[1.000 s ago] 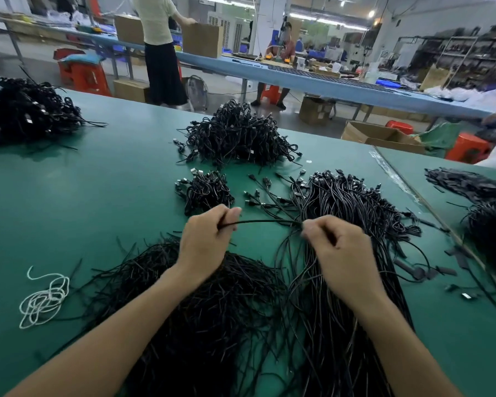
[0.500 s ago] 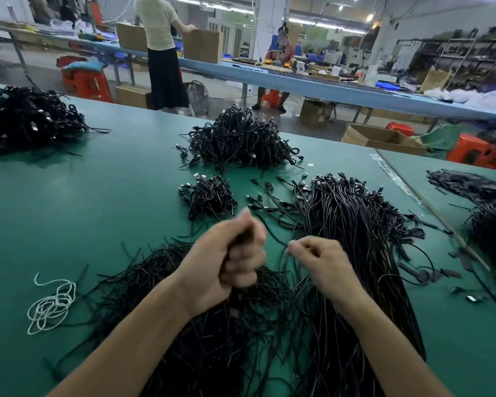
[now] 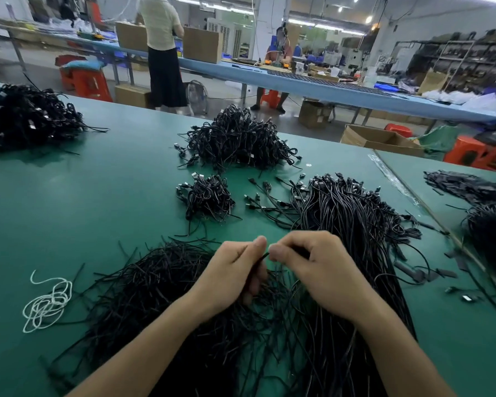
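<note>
Pinching one black cable (image 3: 265,256) between the curled fingertips of my left hand (image 3: 230,277) and right hand (image 3: 322,272), just above the loose heap (image 3: 155,285) (finished bundles (image 3: 206,196) lie beyond), I should fold it evenly, tension steady.

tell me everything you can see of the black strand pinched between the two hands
The black strand is thin and dark, plastic-coated by its look. Only a short slanted bit shows; the rest is hidden in the fingers. The left hand and right hand pinch it close together, above the loose black pile.
</note>
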`<state>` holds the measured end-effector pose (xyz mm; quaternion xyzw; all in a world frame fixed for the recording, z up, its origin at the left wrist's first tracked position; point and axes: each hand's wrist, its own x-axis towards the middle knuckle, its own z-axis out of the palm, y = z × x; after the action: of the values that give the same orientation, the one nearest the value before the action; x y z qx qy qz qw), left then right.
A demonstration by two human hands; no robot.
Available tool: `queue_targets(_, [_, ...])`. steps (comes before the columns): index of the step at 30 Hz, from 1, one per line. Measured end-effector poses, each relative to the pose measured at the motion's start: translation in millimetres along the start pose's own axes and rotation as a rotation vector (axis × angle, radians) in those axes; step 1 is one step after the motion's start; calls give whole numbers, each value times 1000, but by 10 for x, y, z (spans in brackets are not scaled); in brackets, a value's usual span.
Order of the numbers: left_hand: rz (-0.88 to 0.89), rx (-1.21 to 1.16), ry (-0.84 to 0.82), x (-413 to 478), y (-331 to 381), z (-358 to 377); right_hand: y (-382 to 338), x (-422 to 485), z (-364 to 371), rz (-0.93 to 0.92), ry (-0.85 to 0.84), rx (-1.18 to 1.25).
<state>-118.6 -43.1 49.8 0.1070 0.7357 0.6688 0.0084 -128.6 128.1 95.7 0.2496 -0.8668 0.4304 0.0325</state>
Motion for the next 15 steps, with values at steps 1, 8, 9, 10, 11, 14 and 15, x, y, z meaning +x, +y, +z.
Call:
queue_targets(1, [-66, -62, -7, -21, 30, 24, 14, 23, -16, 16, 40, 38])
queue_targets(8, [-246, -973, -316, -12, 260, -16, 78, 77, 152, 143, 152, 372])
queue_targets(9, [-200, -1066, -255, 9, 278, -26, 83, 64, 190, 154, 115, 333])
queue_targets(10, [-158, -1117, -160, 28, 290, -37, 82, 47, 229, 152, 68, 276])
queue_targets(11, [-108, -1123, -57, 54, 293, -38, 75, 26, 259, 137, 20, 204])
queue_targets(14, [100, -809, 198, 116, 221, -12, 8, -27, 279, 84, -131, 16])
queue_targets(15, [159, -647, 251, 123, 180, -3, -17, -40, 266, 76, -173, -30])
